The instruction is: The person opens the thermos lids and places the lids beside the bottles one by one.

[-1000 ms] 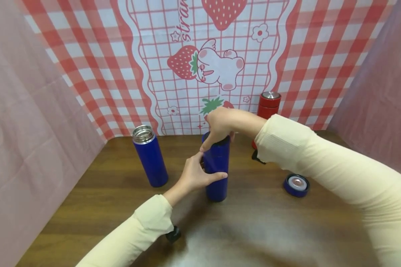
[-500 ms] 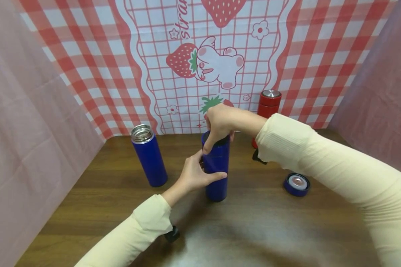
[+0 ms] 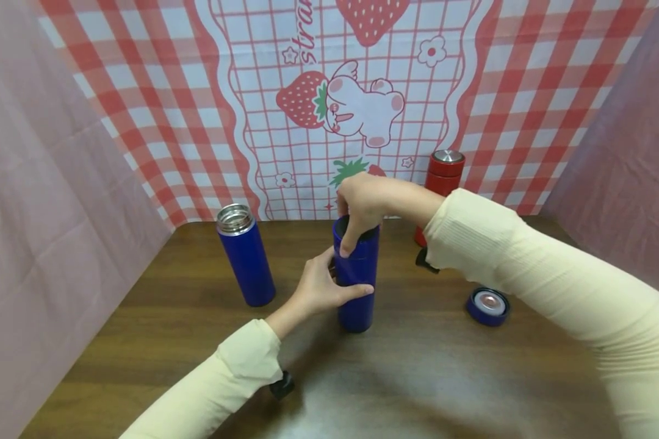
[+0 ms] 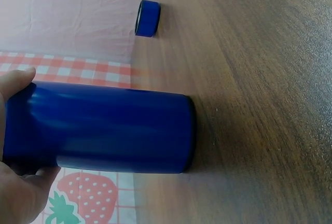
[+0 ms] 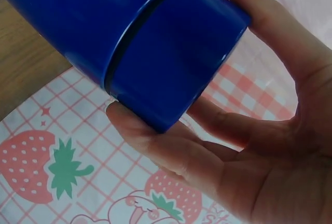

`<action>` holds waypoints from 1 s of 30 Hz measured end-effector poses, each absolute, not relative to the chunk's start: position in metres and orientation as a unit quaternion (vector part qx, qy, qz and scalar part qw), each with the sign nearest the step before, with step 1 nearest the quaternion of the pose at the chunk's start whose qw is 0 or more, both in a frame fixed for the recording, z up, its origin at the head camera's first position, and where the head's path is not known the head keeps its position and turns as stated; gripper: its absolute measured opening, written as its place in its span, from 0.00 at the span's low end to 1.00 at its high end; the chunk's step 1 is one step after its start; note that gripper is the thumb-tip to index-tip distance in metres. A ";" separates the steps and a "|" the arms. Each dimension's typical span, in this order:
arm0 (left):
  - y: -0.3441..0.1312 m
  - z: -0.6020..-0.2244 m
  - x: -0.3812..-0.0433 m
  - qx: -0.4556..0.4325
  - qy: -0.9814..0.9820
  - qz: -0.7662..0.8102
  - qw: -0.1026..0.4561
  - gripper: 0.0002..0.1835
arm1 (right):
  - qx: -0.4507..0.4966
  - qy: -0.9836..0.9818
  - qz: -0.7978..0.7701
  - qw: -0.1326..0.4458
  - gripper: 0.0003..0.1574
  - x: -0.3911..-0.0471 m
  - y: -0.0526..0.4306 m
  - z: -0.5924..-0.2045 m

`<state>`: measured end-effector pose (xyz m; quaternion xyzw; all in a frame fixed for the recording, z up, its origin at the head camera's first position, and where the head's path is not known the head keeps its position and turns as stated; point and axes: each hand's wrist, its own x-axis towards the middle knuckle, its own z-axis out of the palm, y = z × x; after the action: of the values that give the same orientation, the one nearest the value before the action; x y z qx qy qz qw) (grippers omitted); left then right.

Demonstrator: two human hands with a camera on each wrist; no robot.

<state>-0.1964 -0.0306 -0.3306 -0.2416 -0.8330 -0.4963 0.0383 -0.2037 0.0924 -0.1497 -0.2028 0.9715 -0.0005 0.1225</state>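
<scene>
A dark blue thermos flask [image 3: 356, 311] stands upright on the wooden table in the middle of the head view. My left hand [image 3: 321, 285] grips its body, thumb across the front. From above, my right hand [image 3: 362, 201] holds the blue lid [image 5: 179, 47] at the flask's top, with thumb and fingers on opposite sides of it. In the right wrist view a dark seam runs between lid and body. The left wrist view shows the flask's lower body [image 4: 124, 130] and its base at the tabletop.
An uncapped blue flask [image 3: 247, 262] with a steel mouth stands at the left. A loose blue lid [image 3: 487, 306] lies underside up at the right. Behind my right wrist is a red flask [image 3: 443, 174]. A checked strawberry cloth [image 3: 285, 146] hangs behind the wooden table [image 3: 417, 378].
My right thumb has shifted rightward along the lid's front as the right hand turned slightly. The left hand keeps its grip and the flask stays in place.
</scene>
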 end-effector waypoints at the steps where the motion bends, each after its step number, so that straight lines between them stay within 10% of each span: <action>1: -0.031 -0.331 -0.196 -0.241 -0.832 -0.498 0.037 0.35 | -0.207 0.971 0.005 0.119 0.41 -0.204 0.092 -0.150; 30: -0.030 -0.330 -0.197 -0.235 -0.835 -0.497 0.029 0.35 | -0.389 0.913 -0.016 0.120 0.34 -0.211 0.113 -0.151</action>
<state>-0.1974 -0.0301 -0.3303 -0.2353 -0.8350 -0.4966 0.0288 -0.2108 0.1135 -0.1505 -0.3888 0.9134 -0.0164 0.1196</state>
